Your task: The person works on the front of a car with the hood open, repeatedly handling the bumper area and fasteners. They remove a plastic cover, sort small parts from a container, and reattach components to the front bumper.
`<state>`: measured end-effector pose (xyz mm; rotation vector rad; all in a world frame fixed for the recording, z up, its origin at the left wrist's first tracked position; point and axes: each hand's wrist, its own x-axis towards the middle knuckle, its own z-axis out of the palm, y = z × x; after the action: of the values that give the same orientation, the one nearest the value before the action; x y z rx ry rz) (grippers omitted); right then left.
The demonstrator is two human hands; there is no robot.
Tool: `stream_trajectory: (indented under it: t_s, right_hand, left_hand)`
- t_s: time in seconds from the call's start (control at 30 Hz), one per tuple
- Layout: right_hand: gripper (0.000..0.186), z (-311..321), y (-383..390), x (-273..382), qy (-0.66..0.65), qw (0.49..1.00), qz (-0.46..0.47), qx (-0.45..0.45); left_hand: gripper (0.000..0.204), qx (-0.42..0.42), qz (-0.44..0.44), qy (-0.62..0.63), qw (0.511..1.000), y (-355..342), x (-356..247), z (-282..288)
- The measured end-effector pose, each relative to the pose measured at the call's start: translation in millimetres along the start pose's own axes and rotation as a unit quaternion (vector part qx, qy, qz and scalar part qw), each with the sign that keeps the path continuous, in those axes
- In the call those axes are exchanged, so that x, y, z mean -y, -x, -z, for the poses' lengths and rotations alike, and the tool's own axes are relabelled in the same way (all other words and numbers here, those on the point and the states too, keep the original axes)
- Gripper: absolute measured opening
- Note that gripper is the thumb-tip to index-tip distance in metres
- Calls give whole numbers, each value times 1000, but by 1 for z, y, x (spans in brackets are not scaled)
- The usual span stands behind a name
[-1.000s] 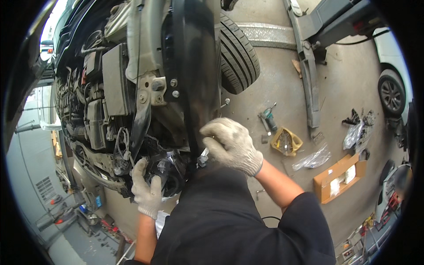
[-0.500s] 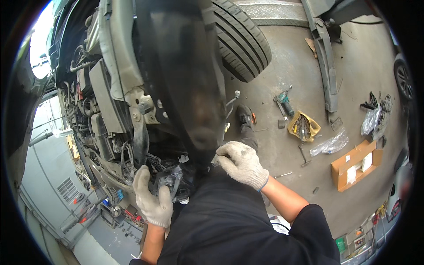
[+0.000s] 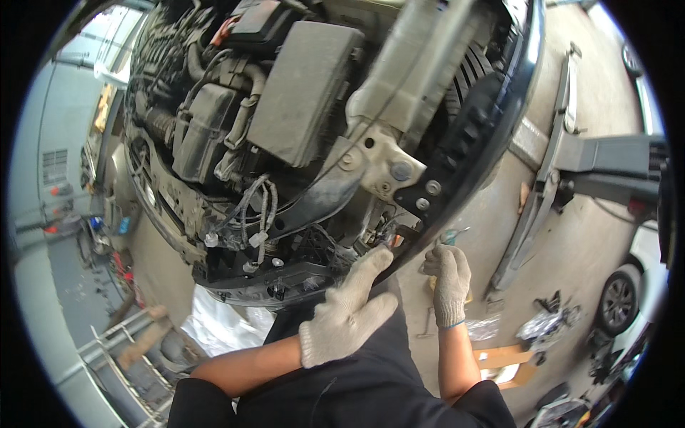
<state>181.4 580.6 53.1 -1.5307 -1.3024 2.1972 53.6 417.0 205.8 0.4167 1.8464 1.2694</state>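
Fender [image 3: 451, 203], black, curved from the upper right toward the middle of the frame, its lower end between two gloved hands. Left hand [image 3: 349, 312]: grip spread, thumb apart from fingers, near that end; contact uncertain. Right hand [image 3: 449, 282]: fingers curled beyond the edge; could not tell whether they pinched anything. Step looked like handwork at that corner; next move seemed to call for a steady hold on the edge. Counted: one fender, two bright bolts [image 3: 433, 187] beside it, at least three pale connectors [image 3: 258, 239].

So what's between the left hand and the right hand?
Head view: a black body panel reaches down between the left hand and right hand; below, dark clothing and floor show.
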Motion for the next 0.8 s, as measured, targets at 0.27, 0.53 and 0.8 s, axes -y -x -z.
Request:
stream_trajectory:
  t_s: [0.27,0.53,0.8]
  right_hand:
    - [45,8,-59,15,5,993,110,-33]
    - [65,-11,-110,36,-220,973,47,59]
    - [67,-33,-139,34,-194,980,20,-28]
  left_hand:
    - [27,-108,123,100,981,-65,28,-17]
    - [31,-97,241,-53,964,-171,95,-55]
    - [43,-14,27,-226,974,-210,130,-49]
